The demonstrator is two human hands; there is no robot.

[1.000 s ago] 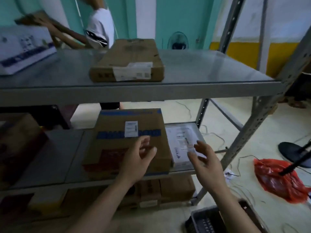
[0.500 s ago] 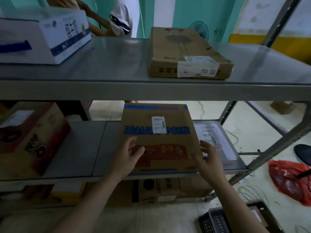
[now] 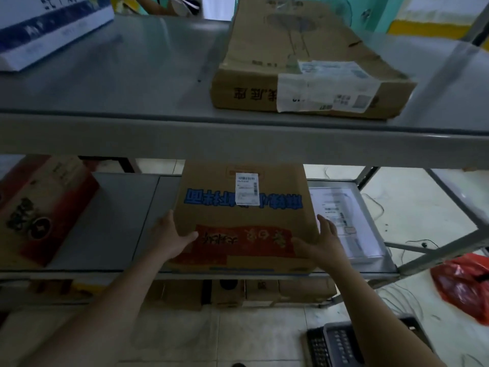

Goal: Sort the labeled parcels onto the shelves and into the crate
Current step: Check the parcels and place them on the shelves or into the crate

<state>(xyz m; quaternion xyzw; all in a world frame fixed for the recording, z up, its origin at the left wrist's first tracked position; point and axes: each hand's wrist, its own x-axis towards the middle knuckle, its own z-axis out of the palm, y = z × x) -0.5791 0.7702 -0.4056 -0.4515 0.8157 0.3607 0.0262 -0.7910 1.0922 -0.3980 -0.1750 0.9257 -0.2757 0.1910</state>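
- On the grey metal middle shelf (image 3: 119, 221) lies the flat brown cardboard parcel with blue and red print (image 3: 244, 215) — long axis running away from the person, near edge at the shelf lip.
- Left hand (image 3: 172, 238) grips its left edge.
- Right hand (image 3: 321, 243) clasps the right edge — both equally near.
- White label (image 3: 247, 188) faces up.

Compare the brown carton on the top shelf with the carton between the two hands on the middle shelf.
The top-shelf carton is plain brown with dark print; the middle-shelf carton carries blue lettering and a red band. The top-shelf carton's label wraps over its front edge, the middle-shelf carton's small label lies flat on top. No hand touches the top-shelf carton; the left hand and right hand grip the middle-shelf carton's sides. Both are flat, labeled cardboard.
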